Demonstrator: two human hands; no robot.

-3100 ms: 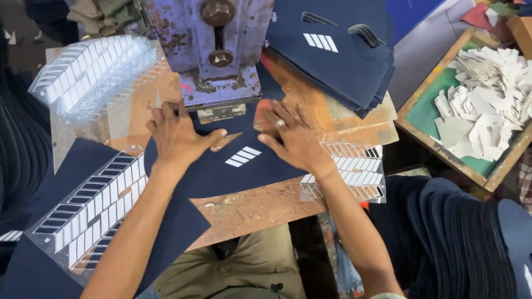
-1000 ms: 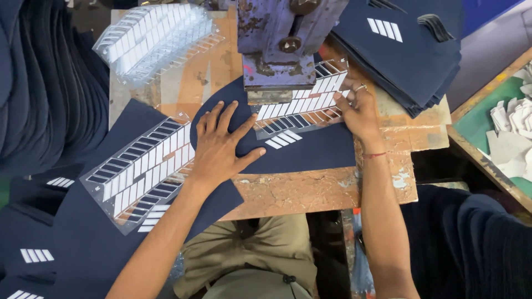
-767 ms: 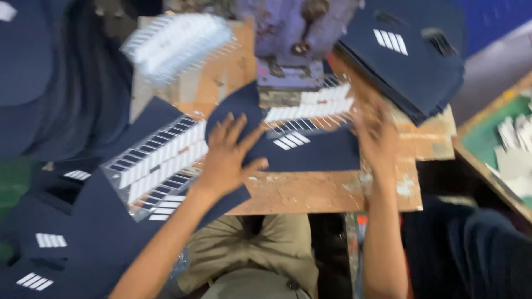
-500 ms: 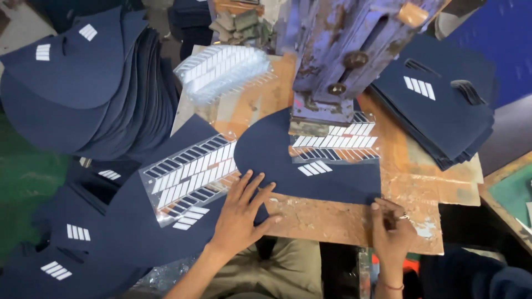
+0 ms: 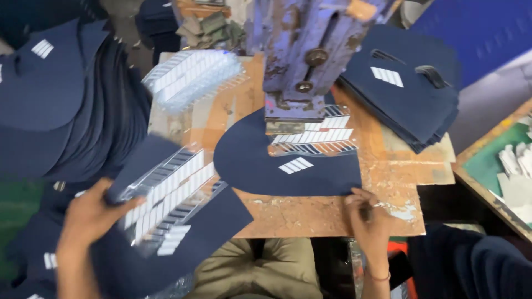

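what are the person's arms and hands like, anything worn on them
Both forearms are bare, with no sleeves or gloves in view. The left hand shows no rings or bands. The right hand has a thin reddish string bracelet round the wrist.

Fabric piece (image 5: 260, 160) under press (image 5: 302, 61)
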